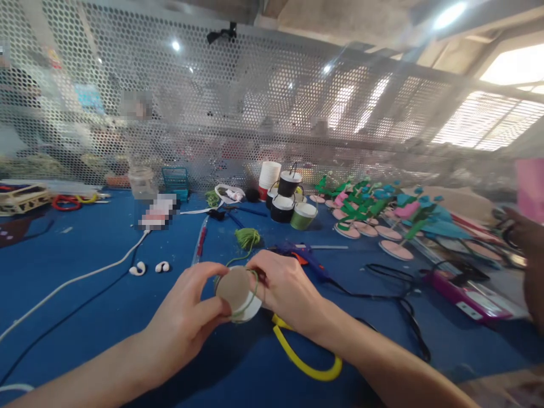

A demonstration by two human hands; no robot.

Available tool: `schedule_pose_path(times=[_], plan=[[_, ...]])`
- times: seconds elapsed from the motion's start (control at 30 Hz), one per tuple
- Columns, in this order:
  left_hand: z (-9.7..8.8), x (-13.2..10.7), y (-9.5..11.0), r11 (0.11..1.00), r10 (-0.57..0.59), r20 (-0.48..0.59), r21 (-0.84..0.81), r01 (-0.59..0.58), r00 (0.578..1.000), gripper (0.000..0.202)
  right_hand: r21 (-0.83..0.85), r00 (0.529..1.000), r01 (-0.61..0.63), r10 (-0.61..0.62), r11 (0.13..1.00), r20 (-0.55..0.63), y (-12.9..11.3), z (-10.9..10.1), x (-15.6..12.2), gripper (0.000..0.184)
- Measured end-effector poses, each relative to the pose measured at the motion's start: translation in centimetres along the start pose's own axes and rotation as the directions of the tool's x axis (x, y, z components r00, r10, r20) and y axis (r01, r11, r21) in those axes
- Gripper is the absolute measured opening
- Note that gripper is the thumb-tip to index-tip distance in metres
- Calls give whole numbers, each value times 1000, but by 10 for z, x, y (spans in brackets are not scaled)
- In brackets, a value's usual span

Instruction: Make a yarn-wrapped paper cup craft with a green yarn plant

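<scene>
My left hand (pixel 182 311) is closed around a small paper cup (pixel 233 287), tilted so its round greyish-brown end faces me and a white edge shows at lower right. Green yarn (pixel 255 288) loops around the cup's side. At the cup's right side, the bent fingers of my right hand (pixel 283 283) pinch the yarn; their tips are partly hidden. From the cup, the strand runs back to a green yarn bundle (pixel 247 238) on the blue table. Beneath my right wrist lies a tool with yellow loop handles (pixel 314 371), seemingly scissors, partly covered.
A purple glue gun (pixel 310 260) with a black cord lies behind my right hand. Farther back stand black and green wrapped cups (pixel 304 216) and stacked white cups (pixel 270 174). Craft flowers on pink discs (pixel 396 249), a magenta power strip (pixel 471 300) and another person's hand (pixel 525 232) are right.
</scene>
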State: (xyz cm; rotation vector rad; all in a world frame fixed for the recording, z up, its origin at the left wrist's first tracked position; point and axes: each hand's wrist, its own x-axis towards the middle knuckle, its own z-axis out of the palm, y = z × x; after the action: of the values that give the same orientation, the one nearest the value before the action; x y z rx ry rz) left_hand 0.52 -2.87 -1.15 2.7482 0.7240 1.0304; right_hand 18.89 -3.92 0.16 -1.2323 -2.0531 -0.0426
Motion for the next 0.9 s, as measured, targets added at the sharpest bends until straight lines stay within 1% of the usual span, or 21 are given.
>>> schedule_pose_path(times=[0.13, 0.6, 0.77, 0.8, 0.9], plan=[[0, 0, 1, 1000, -10, 7, -8, 10, 1000, 15, 6, 1000, -2, 2, 1000, -3, 0, 0, 0, 11], [2, -1, -2, 1000, 1, 28, 15, -2, 1000, 11, -12, 998, -31, 32, 999, 50, 2, 0, -1, 11], [2, -1, -4, 1000, -1, 51, 28, -1, 999, 8, -27, 999, -33, 34, 999, 41, 1, 1, -1, 10], [2, -1, -5, 1000, 3, 51, 30, -5, 999, 10, -33, 999, -30, 31, 999, 36, 1, 1, -1, 10], [1, 0, -6, 999, 21, 58, 45, -24, 998, 22, -54, 999, -19, 21, 998, 24, 1, 2, -2, 10]])
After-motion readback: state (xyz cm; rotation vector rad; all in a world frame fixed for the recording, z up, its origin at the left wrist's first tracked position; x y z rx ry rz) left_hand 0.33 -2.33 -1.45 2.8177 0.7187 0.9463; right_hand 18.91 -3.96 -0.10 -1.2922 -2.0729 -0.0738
